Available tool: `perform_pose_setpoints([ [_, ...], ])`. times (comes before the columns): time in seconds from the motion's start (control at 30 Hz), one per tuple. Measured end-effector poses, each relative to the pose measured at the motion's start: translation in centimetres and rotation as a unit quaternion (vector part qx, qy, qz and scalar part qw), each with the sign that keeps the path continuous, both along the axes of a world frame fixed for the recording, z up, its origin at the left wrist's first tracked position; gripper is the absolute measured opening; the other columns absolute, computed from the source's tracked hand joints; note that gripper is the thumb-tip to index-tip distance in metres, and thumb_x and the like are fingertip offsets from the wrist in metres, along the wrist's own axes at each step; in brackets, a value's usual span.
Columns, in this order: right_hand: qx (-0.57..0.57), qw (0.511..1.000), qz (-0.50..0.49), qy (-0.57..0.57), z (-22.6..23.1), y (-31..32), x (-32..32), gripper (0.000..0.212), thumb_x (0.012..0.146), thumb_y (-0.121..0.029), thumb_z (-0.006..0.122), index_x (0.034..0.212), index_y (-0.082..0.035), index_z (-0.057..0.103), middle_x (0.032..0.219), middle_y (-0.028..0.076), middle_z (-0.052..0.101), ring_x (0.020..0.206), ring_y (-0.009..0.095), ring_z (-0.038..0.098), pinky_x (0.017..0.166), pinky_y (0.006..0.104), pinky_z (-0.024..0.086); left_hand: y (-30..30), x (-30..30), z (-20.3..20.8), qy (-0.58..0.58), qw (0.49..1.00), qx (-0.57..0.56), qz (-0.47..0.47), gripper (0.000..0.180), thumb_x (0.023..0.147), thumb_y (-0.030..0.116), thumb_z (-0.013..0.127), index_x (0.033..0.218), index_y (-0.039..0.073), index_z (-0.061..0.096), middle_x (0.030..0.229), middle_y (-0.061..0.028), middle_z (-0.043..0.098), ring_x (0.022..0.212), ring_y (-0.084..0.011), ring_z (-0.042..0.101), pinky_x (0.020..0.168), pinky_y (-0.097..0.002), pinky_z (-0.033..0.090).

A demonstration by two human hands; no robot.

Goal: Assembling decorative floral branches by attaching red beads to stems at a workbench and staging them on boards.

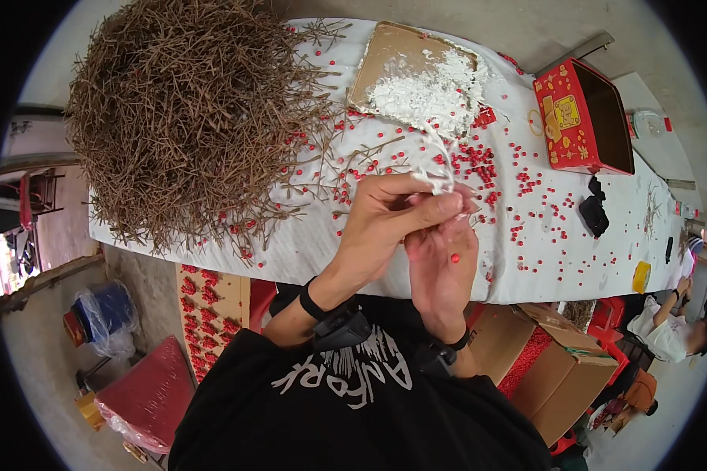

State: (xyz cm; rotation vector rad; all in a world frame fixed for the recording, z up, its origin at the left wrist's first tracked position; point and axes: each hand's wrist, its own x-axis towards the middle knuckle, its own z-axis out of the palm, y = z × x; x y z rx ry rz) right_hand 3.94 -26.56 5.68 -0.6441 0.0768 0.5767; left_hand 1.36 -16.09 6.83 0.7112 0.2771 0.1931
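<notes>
Above the table's near edge, my two hands meet at a thin twig [440, 161] coated in white. My left hand [381, 224] is closed, pinching the twig between thumb and fingers. My right hand [445, 271] is turned palm up beside it, with one red berry [455, 257] lying in the palm. Its fingers curl up toward the left thumb; their tips are partly hidden, so whether they touch the twig I cannot tell. Beyond the hands, a shallow brown tray [393, 59] holds white powder [428, 90], which spills over its near side.
A big heap of bare brown twigs [188, 118] covers the table's left end. Loose red berries [475, 165] lie scattered over the white cloth [518, 275]. At right stand a red box [585, 118] and a black object [595, 216]. Below the table is a cardboard box [554, 377].
</notes>
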Motion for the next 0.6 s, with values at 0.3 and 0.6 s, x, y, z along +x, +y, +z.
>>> perform_pose_setpoints([
  [0.3, -0.337, 0.865, -0.011, -0.371, -0.3, -3.7, 2.1, 0.007, 0.088, -0.001, 0.065, 0.090, 0.004, 0.062, 0.073, 0.009, 0.063, 0.059, 0.016, 0.058, 0.049, 0.0246, 0.045, 0.8, 0.2, -0.2, 0.014, 0.995, 0.078, 0.063, 0.010, 0.089, 0.003, 0.065, 0.091, -0.004, 0.071, 0.083, -0.0168, 0.070, 0.071, -0.0200, 0.068, 0.068, -0.0325, 0.054],
  [0.6, -0.578, 0.702, -0.137, -0.394, 0.9, -4.5, 13.6, 0.017, 0.080, -0.003, 0.075, 0.090, 0.000, 0.062, 0.085, 0.006, 0.064, 0.071, 0.011, 0.061, 0.056, 0.0215, 0.046, 3.0, -1.0, -2.8, 0.000, 0.999, -0.021, 0.037, 0.008, 0.086, 0.000, 0.067, 0.091, -0.006, 0.068, 0.081, -0.0165, 0.069, 0.068, -0.0221, 0.067, 0.067, -0.0349, 0.055],
])
